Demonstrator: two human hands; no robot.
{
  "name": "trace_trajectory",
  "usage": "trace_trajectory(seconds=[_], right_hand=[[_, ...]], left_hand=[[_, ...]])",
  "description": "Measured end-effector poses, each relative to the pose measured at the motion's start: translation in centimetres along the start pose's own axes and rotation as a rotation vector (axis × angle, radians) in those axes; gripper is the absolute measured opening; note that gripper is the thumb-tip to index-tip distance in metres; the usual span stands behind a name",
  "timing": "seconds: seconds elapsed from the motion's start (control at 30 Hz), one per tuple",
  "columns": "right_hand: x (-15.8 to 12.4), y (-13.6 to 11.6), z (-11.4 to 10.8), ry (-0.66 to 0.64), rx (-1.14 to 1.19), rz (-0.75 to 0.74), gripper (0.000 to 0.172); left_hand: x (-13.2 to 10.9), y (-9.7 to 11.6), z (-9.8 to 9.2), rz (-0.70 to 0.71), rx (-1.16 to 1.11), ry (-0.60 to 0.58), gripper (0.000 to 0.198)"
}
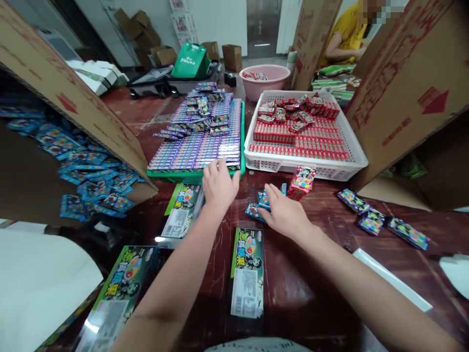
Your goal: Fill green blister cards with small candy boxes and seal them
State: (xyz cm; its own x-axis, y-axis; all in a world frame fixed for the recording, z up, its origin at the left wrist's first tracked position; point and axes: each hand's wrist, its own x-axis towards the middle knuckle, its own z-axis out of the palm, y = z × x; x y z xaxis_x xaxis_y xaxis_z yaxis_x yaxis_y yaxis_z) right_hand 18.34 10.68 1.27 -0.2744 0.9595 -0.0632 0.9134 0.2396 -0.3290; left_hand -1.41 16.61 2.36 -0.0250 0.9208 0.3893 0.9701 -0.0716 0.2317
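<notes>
My left hand (220,188) is over the front edge of a green tray (198,174), its thumb held apart and its fingertips at the rows of small purple candy boxes (198,151). I see nothing held in it. Thumb and fingers of my right hand (284,210) are around small blue candy boxes (263,198) on the table, partly hidden by the hand. Just beyond it stands a stack of red candy boxes (302,182). Between my forearms lies a clear package with a green-and-black printed card (247,271). Similar packages (181,210) lie to the left.
A white crate (306,168) holds red boxes, with a pink basin (266,83) behind. Cardboard cartons (120,132) (406,93) flank the table; the left one holds many blue boxes (98,171). Several loose boxes (372,220) lie right. A person in yellow (344,36) sits behind.
</notes>
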Motion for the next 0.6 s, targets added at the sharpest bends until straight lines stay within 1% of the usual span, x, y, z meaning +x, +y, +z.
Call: trace_trajectory(seconds=[0.07, 0.13, 0.23, 0.3, 0.37, 0.43, 0.5, 0.57, 0.6], right_hand=[[2.5, -1.4, -0.3, -0.124, -0.062, 0.121, 0.089], [4.3, -2.0, -0.4, -0.200, -0.072, 0.172, 0.099], [5.8, -2.2, -0.2, -0.232, -0.043, 0.162, 0.099], [5.9, -2.3, -0.2, -0.226, -0.028, 0.143, 0.092], [4.9, -2.6, -0.5, -0.201, -0.022, 0.130, 0.081], [3.0, -2.4, -1.0, -0.174, -0.012, 0.103, 0.077], [0.3, -1.6, -1.4, -0.149, 0.002, 0.046, 0.079], [-2.5, -0.3, -1.4, -0.111, 0.012, 0.003, 0.083], [-3.7, 0.4, -1.1, -0.088, 0.010, 0.009, 0.083]], left_hand=[[3.1, -0.4, 0.2, 0.070, 0.095, -0.062, 0.041], [4.5, -1.0, 0.3, 0.160, 0.150, -0.122, 0.032], [4.7, -1.8, 0.8, 0.235, 0.202, -0.153, 0.027], [4.6, -2.1, 1.2, 0.269, 0.228, -0.167, 0.029], [4.7, -2.3, 1.3, 0.296, 0.237, -0.181, 0.032], [4.8, -2.3, 0.9, 0.320, 0.229, -0.194, 0.033], [4.5, -2.0, 0.0, 0.332, 0.210, -0.195, 0.034], [3.5, -1.4, -1.3, 0.349, 0.184, -0.140, 0.033], [2.7, -1.0, -2.1, 0.364, 0.168, -0.097, 0.032]])
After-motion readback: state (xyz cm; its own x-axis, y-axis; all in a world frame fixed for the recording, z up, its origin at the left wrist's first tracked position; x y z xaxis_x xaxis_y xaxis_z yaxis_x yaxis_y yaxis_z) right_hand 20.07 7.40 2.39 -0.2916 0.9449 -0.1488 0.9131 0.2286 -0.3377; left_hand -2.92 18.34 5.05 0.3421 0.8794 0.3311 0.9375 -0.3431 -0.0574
